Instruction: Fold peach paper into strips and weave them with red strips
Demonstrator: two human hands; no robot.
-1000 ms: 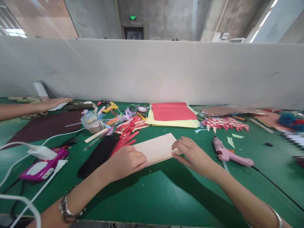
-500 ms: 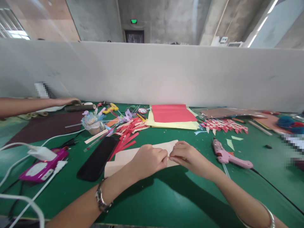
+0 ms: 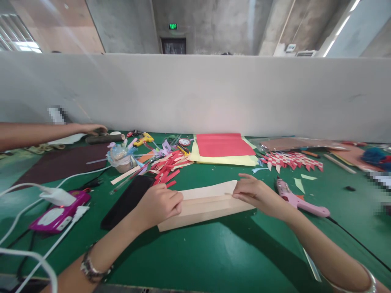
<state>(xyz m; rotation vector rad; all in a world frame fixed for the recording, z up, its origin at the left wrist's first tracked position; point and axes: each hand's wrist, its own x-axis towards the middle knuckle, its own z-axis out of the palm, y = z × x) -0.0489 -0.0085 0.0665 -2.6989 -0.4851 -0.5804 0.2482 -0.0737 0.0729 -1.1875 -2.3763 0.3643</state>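
Note:
A cream sheet of paper (image 3: 210, 207) with lengthwise folds spans the space between my two hands, low over the green table. My left hand (image 3: 163, 203) has its fingers curled closed on the paper's left part, hiding that stretch. Toward the right end, my right hand (image 3: 252, 192) pinches the paper's upper fold between thumb and finger, with another finger raised. Left of the paper lies a black phone (image 3: 128, 203), partly behind my left hand. Beyond my right hand rests a pink glue gun (image 3: 301, 201), its cord running right.
Red and cream paper strips (image 3: 171, 167) lie behind the paper. Farther back are red sheets (image 3: 224, 144) on yellow ones and a woven red-white piece (image 3: 290, 160). A purple power strip (image 3: 61, 211) with white cables sits left. Another person's hand (image 3: 94, 129) touches a dark roll (image 3: 105, 138).
My hands have moved apart, the left one sliding left and the right one right along the paper. More of the folded paper shows between them.

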